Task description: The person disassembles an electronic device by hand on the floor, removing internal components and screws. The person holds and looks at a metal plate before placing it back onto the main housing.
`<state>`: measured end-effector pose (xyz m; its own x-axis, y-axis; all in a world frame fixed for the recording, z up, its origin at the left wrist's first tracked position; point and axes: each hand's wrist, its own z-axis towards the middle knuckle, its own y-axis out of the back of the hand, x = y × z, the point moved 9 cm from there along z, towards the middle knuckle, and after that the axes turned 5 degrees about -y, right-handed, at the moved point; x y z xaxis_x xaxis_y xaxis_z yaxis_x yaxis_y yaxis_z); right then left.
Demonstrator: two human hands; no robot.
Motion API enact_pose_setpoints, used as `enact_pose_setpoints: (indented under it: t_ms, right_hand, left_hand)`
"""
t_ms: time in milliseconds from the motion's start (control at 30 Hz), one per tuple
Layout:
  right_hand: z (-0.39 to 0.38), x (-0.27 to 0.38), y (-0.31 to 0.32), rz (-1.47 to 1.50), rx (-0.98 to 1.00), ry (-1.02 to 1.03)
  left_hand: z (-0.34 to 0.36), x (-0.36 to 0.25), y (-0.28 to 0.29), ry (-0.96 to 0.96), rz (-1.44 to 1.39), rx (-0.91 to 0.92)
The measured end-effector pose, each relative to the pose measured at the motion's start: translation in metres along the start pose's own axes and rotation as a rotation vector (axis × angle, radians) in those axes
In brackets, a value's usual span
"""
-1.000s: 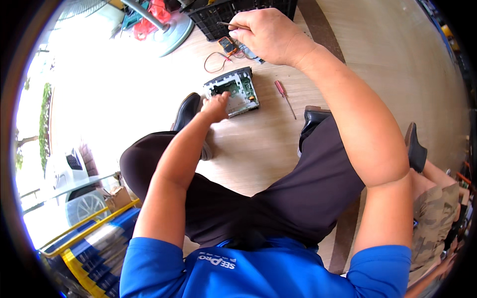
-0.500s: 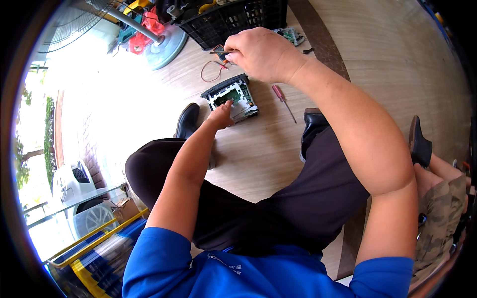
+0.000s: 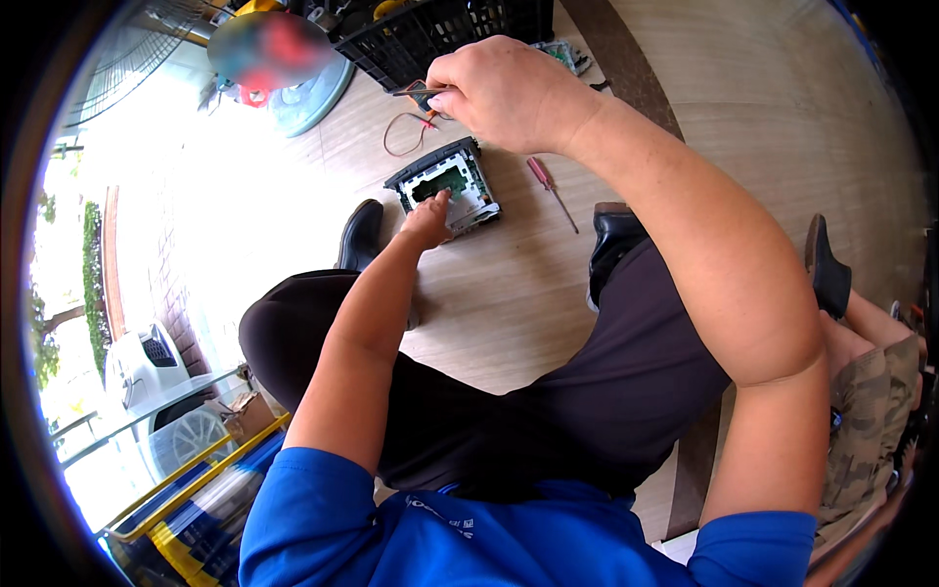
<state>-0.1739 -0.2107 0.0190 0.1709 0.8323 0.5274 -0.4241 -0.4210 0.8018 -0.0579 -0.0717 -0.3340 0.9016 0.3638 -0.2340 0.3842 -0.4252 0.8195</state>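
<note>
An opened electronic unit [image 3: 476, 199], with a dark front panel, a white metal frame and a green circuit board [image 3: 442, 184], lies on the floor between my feet. My left hand [image 3: 427, 221] reaches over its near edge, one finger stretched onto the board; the other fingers are partly hidden. Raised above and beyond the unit, my right hand [image 3: 504, 95] is closed in a pinch. From it a thin dark tool [image 3: 415, 93], possibly tweezers, points left. A screwdriver [image 3: 541, 174] with a red handle lies to the unit's right.
A black plastic crate [image 3: 445, 39] stands at the back, a loose circuit board [image 3: 565, 56] beside it. A meter [image 3: 420, 98] with a looped lead [image 3: 387, 137] lies before it. A round fan base [image 3: 313, 98] is at back left. Someone in camouflage shorts [image 3: 866, 430] is at right.
The whole view has shifted slightly. My left finger still rests on the unit, and my right hand still holds the thin tool aloft.
</note>
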Motion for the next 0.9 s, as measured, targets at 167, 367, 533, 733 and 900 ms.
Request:
enact_pose_setpoints:
  t_ms: [167,367,533,733,900]
  right_hand:
    - [0.002,0.005,0.001,0.029,0.002,0.005]
    - [0.002,0.004,-0.004,-0.029,0.086,-0.027]
    - [0.001,0.005,-0.006,-0.062,0.075,-0.040]
    - [0.002,0.005,-0.009,-0.071,0.085,-0.043]
    - [0.002,0.005,-0.011,-0.064,0.070,-0.041]
  left_hand:
    - [0.004,0.012,-0.003,-0.036,-0.075,-0.031]
    - [0.005,0.010,-0.003,-0.030,-0.065,-0.027]
    - [0.005,0.012,-0.004,-0.027,-0.088,-0.030]
    - [0.006,0.012,-0.003,-0.054,-0.088,-0.040]
    - [0.006,0.012,0.000,-0.089,-0.104,-0.027]
